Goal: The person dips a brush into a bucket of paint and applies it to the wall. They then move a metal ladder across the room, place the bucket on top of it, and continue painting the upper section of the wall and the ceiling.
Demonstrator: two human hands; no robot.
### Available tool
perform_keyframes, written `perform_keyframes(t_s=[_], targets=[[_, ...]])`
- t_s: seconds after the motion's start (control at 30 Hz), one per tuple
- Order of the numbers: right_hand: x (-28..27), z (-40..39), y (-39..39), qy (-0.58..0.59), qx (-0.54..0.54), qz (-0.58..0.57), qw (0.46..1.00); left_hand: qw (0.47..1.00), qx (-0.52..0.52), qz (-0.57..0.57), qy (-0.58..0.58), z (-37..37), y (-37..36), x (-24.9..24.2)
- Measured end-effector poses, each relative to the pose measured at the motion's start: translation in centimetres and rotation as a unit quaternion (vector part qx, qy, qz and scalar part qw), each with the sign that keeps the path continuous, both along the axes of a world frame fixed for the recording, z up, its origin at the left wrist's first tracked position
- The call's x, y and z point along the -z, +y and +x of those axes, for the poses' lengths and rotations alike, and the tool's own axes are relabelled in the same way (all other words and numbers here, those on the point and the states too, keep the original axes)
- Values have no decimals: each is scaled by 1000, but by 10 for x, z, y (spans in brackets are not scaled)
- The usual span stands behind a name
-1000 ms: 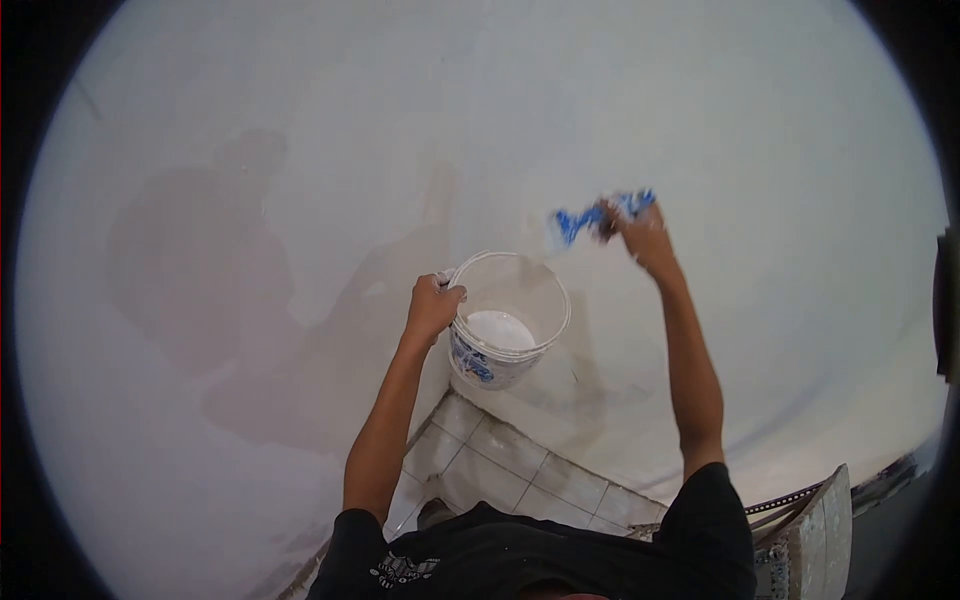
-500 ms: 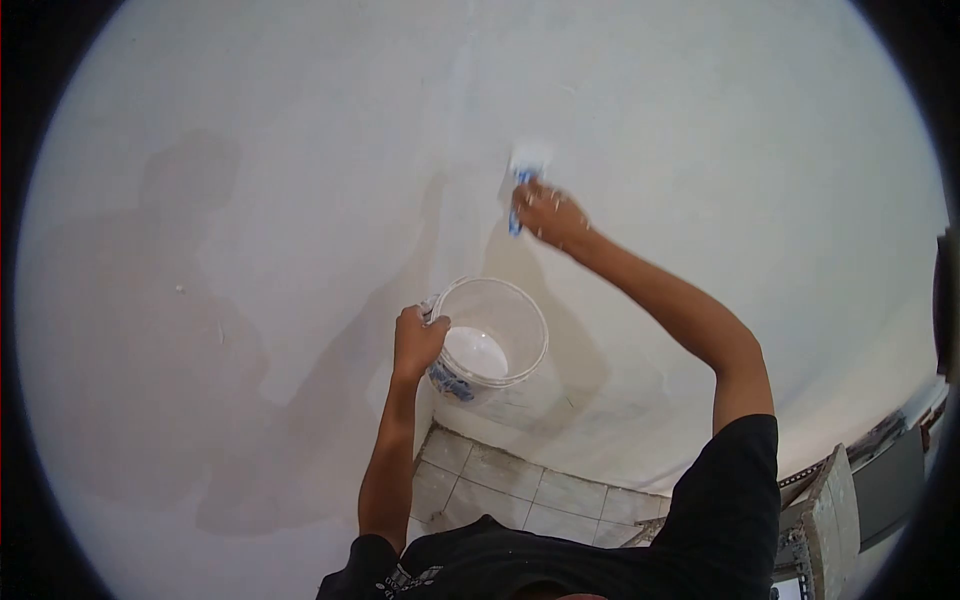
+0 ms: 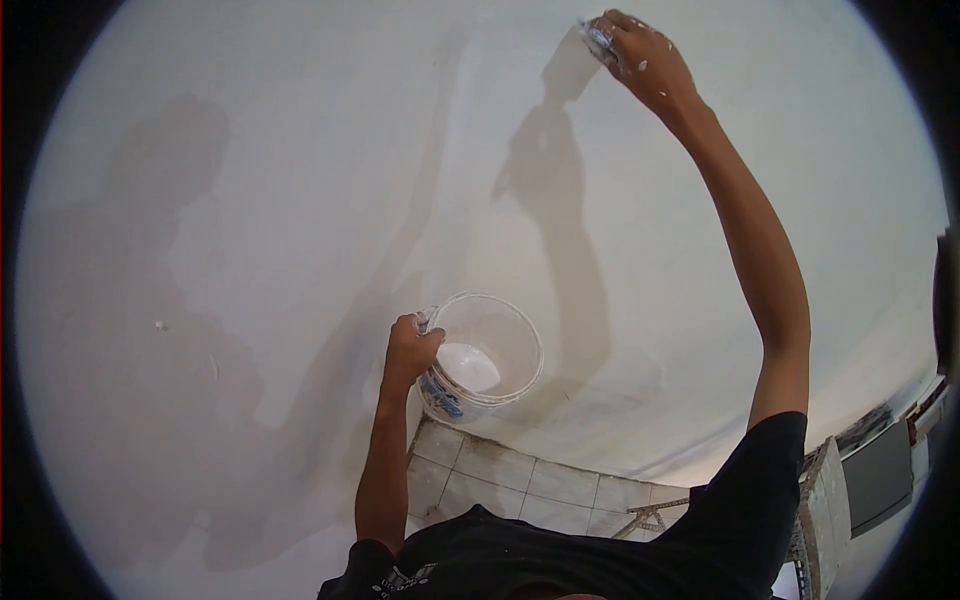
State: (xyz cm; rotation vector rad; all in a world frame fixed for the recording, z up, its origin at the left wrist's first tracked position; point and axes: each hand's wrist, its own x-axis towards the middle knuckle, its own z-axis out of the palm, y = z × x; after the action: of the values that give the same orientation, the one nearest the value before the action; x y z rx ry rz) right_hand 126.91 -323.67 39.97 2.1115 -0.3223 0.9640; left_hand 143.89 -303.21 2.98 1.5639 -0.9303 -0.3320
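Note:
My left hand (image 3: 410,352) is closed around the rim of a clear plastic bucket (image 3: 520,345), fingers outside and thumb over the edge. White paint (image 3: 468,367) lies in the bottom of the bucket, and its side carries a blue print. High on the wall, my right hand (image 3: 648,62), spotted with white, is wrapped around a paintbrush (image 3: 600,38) with a blue and white handle. The brush is at the pale wall (image 3: 330,150); its bristles are mostly hidden, so contact cannot be made out.
Below the bucket is a grey tiled floor (image 3: 495,465) meeting the wall. At lower right stand a rough-edged board (image 3: 828,510), a dark grey panel (image 3: 880,480) and a perforated metal frame (image 3: 650,518). Shadows of my body and arms fall on the wall.
My right hand has carried the paintbrush up and to the right along the wall, with the arm stretched further. My left hand and the bucket sit slightly lower in view.

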Motion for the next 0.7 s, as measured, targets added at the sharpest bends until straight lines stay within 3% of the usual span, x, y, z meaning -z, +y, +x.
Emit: perform_keyframes(t_s=[0.1, 0.13, 0.23, 0.3, 0.33, 0.47, 0.53, 0.57, 0.6, 0.63, 0.67, 0.7], targets=[[23, 2, -7, 19, 28, -17, 999, 999, 38, -7, 22, -4, 5, -7], [45, 5, -20, 59, 102, -27, 993, 999, 29, 10, 13, -4, 6, -7], [140, 2, -31, 122, 44, -60, 990, 998, 38, 37, 18, -1, 6, -3], [195, -3, -31, 183, 12, -24, 983, 997, 57, 45, 31, -2, 5, -3], [199, -2, -10, 220, 61, 79, 970, 998, 51, 43, 19, -3, 6, -6], [141, -5, -17, 214, -50, 294, 930, 996, 82, 18, 24, 2, 0, -3], [88, -10, -40, 171, -84, 217, 957, 996, 88, 3, 24, 0, 0, -2], [55, -14, -55, 120, -112, 254, 953, 995, 90, -14, 28, -1, -1, -1], [22, -17, -59, 104, -175, 219, 954, 995, 90, -18, 25, 0, 0, -1], [-8, -18, -47, 31, -74, 153, 985, 995, 93, -8, 28, 2, 1, -1], [-32, -25, -38, 11, -58, 56, 997, 995, 96, 3, 32, 2, -1, -1], [-50, -22, 10, -37, -28, 155, 987, 995, 95, 0, 32, 0, -1, -1]])
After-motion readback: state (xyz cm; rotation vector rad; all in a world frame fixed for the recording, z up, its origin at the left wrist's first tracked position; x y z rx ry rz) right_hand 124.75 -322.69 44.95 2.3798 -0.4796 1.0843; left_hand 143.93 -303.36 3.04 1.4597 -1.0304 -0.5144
